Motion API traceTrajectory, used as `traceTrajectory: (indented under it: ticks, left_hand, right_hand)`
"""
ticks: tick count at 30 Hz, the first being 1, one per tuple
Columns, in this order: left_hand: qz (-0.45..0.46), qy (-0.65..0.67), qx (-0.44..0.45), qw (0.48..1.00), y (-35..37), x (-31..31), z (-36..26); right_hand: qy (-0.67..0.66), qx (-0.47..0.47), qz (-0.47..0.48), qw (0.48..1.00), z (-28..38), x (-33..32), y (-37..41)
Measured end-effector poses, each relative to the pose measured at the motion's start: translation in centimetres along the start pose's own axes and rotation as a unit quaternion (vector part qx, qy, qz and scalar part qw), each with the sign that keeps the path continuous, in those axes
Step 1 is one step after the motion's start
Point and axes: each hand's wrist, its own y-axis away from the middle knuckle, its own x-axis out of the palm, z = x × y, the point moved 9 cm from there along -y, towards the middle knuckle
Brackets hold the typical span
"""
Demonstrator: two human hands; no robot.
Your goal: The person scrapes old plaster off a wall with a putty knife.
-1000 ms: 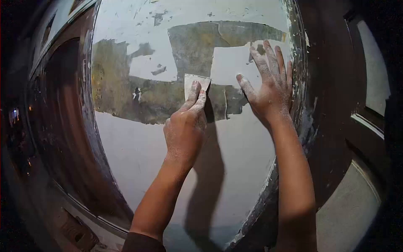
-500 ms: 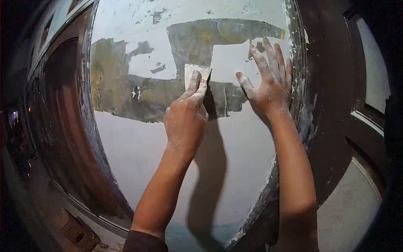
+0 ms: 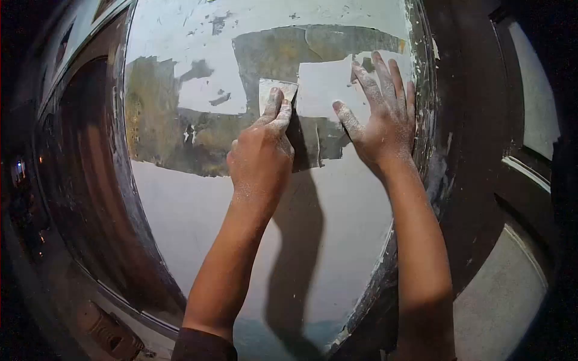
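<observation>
My left hand (image 3: 263, 147) is closed on a flat, powder-dusted scraper (image 3: 278, 89), its fingers pressed along the blade. The blade lies against the wall over a grey-brown patch (image 3: 223, 144) where the white coating (image 3: 186, 192) is gone. To the right, my right hand (image 3: 385, 123) rests on the wall with its fingers spread, holding nothing. White powder covers the fingers of both hands. A white rectangular area (image 3: 325, 90) sits between the scraper and my right hand.
Brown wooden door or shutter panels stand at the left (image 3: 90, 180) and right (image 3: 469, 150). Flaking edges (image 3: 426, 90) border the wall. A brown slotted object (image 3: 111, 331) lies low at the left.
The scraper and my left hand have moved slightly up along the wall. The whole view has shifted a little, with the wall and both hands now further left.
</observation>
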Motion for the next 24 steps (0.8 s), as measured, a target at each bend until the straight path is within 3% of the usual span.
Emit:
traceTrajectory:
  ticks: [15, 22, 24]
  left_hand:
    - [0.010, -0.036, -0.010, 0.999, -2.5, 0.3, -0.3]
    - [-0.012, 0.019, -0.004, 1.000, -3.8, 0.1, -0.4]
    - [0.012, -0.024, -0.014, 1.000, -4.0, 0.5, -0.2]
  right_hand:
    - [-0.024, 0.008, 0.002, 1.000, -0.1, -0.1, 0.0]
    - [-0.025, 0.004, -0.003, 1.000, -0.1, -0.2, 0.0]
    - [-0.026, 0.004, -0.012, 1.000, -0.1, -0.3, 0.1]
